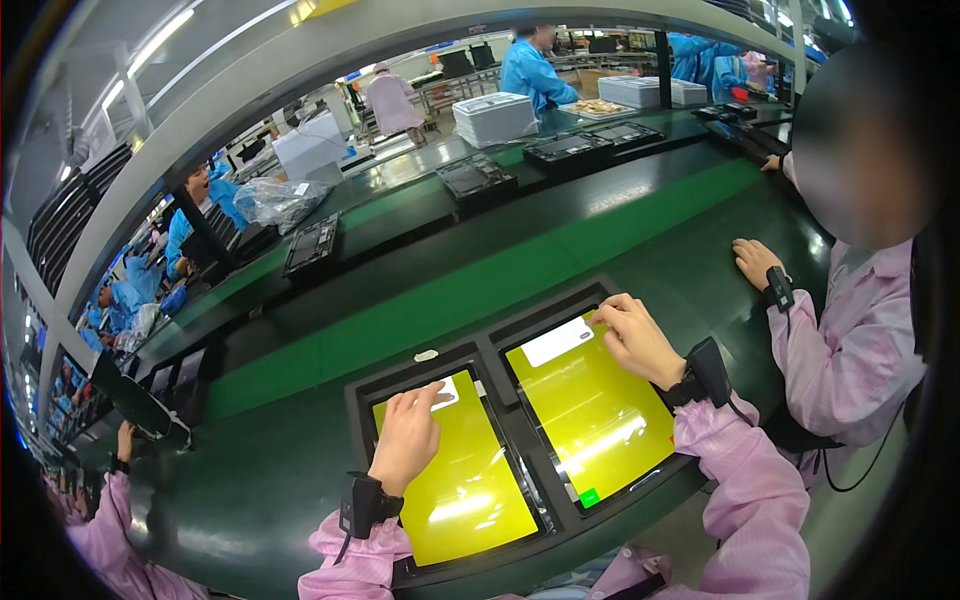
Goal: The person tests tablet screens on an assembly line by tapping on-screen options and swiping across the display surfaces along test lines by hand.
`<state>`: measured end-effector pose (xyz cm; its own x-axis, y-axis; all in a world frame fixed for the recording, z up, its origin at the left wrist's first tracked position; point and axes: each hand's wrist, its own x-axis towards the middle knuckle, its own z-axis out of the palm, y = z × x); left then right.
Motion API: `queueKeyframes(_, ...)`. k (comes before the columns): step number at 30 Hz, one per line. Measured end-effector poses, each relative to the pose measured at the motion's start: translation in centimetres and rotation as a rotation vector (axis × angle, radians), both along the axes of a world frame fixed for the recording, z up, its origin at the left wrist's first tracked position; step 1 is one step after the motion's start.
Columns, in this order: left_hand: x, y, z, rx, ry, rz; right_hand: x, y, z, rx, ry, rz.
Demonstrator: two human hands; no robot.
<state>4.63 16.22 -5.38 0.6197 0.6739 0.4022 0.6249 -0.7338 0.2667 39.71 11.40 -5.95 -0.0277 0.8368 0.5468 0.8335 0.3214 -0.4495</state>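
Note:
Two tablets with bright yellow screens lie side by side in a black two-bay tray. My left hand [405, 435] is over the upper part of the left tablet [465, 490], its fingers reaching to a white pop-up box at the top. Fingers apart, my right hand [640, 342] is at the upper right corner of the right tablet [600, 420], beside its wider white box. A small green square shows at that screen's lower left. Neither hand holds anything. The black tray [508, 395] surrounds both tablets. Each wrist wears a black band with a small module.
A green belt strip [420, 345] runs along the dark bench beyond the tray. Open device housings [475, 177] sit across it, with white stacked trays [495, 118] and a clear plastic bag [280, 203]. A co-worker's hand [755, 262] rests on the bench at right; another person sits at left.

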Motion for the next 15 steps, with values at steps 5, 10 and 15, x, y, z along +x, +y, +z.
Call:
queueKeyframes(5, 0.2, -0.2, 0.1, 0.004, -0.021, 0.009, -0.1, 0.2, 0.0, 0.034, 0.035, 0.026)
queueKeyframes(10, 0.1, -0.2, 0.1, -0.021, -0.006, 0.003, 0.1, 0.4, -0.7, 0.071, 0.025, 0.064)
queueKeyframes(15, -0.2, -0.1, -0.2, 0.034, -0.037, -0.021, -0.1, 0.6, -1.1, 0.039, -0.022, 0.065)
